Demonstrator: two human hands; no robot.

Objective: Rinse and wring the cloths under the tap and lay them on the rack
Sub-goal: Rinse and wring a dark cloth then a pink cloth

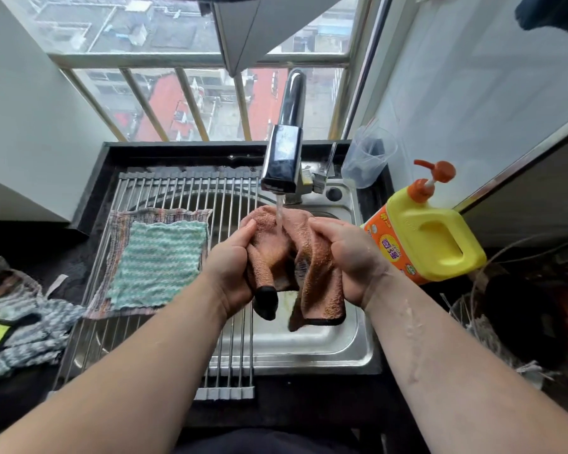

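"Starting with the sink (309,348): its basin lies open on the right only, and the rack (177,191) spans the left," the inspector reads out. "Splash is the chief hazard. The tap (282,158) runs straight onto the brown cloth (315,267), and water streaks the right forearm, so drips may reach the counter edge."

"And the detergent bottle (423,237)?" the clerk asks.

"It stands just beside the right hand (348,257). An elbow swung outward in wringing could knock it over."

"The grip?"

"Both hands clasp the brown cloth, which is bunched under the stream above the basin. The left hand (233,263) has its fingers curled round one fold, the right hand round the other. Two ends hang free below. Twisted with those ends loose, the cloth could slip into the basin or wring unevenly."

"Room on the rack?"

"The green cloth (158,263) lies flat on a striped cloth (118,224), covering the rack's near left part. A third wet layer on top would dry poorly, so the bare rods beyond look safer. A heap of cloths (30,322) waits on the left counter."
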